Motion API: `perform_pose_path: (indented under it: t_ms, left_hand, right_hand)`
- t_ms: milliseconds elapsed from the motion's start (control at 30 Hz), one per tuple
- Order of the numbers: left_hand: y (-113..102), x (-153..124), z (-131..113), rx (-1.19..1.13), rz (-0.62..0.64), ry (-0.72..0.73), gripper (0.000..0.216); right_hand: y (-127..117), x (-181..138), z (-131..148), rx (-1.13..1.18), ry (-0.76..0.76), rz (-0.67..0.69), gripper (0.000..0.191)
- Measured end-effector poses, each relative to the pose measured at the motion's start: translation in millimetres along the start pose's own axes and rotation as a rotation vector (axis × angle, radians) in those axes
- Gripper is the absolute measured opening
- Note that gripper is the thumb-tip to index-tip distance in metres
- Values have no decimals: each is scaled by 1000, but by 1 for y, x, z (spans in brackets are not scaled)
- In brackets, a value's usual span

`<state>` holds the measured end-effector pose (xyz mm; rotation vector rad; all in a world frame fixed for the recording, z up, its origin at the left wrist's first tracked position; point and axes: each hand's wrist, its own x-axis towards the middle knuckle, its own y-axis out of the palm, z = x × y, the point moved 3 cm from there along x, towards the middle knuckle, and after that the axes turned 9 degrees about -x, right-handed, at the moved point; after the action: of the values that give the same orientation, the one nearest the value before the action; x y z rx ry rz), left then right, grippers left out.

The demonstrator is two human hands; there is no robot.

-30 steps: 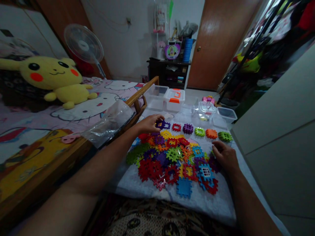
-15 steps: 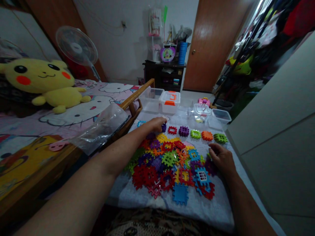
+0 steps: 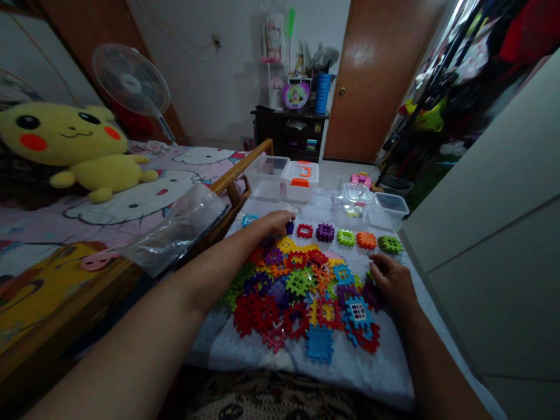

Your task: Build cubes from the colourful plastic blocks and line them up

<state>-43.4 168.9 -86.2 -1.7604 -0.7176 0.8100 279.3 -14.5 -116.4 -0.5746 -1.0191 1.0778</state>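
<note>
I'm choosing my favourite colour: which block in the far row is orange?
The orange block, second from the row's right end, between the bright green block and the darker green block. No other block in that row is orange.

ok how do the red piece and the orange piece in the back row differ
The red piece is a frame with an open middle; the orange piece has a filled-looking face. The red piece lies nearer the left hand, the orange piece nearer the right hand. Both have notched edges and lie on the cloth.
</note>
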Motion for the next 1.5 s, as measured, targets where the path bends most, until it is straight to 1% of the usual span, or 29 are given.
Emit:
perform_pose_path:
  t_ms: [167,333,433,500,567,633,700,767,867,933,1000,1100,1233,1333,1500]
  left_hand:
    - [3,3,3,-6,-12,8,65]
    - [4,4,3,-22,-20,14,69]
    - [-4,-7,0,-71,-85,60,69]
    - [-13,-21,0,-114,-166,101,65]
    - [-22,-40,4,-149,-243,110,59]
    - [-28,-63,12,-184,-296,83,53]
    - [-30,-87,24,-223,-330,41,47]
    - [-27,-110,37,-259,-337,-5,42]
    - [-15,-140,54,-292,-287,-65,41]
    - [-6,-155,60,-315,-245,-87,42]
    - [2,-164,63,-333,-223,-115,44]
    - [12,-168,65,-360,-208,-194,44]
    - [21,-160,66,-458,-210,-273,41]
    - [23,-154,68,-521,-252,-307,45]
    - [21,-149,68,-605,-270,-311,53]
  right_hand:
    - [0,0,-1,-3,6,8,30]
    - [-1,0,0,-6,15,5,32]
    - [-3,1,2,0,25,6,32]
    - [-4,1,3,2,28,0,32]
    - [-4,1,3,1,27,-6,31]
    - [-4,1,3,0,26,-8,31]
    - [-3,0,2,0,27,-5,31]
    - [-2,0,1,-1,24,-2,31]
    - [-1,1,0,-3,17,1,32]
    - [0,1,-1,-7,14,2,32]
    - [0,2,-1,-13,10,4,31]
    - [1,2,-2,-16,11,7,32]
    - [2,1,-3,-19,38,20,35]
    - [1,1,-3,-18,37,14,34]
    - [1,1,-3,-15,22,12,32]
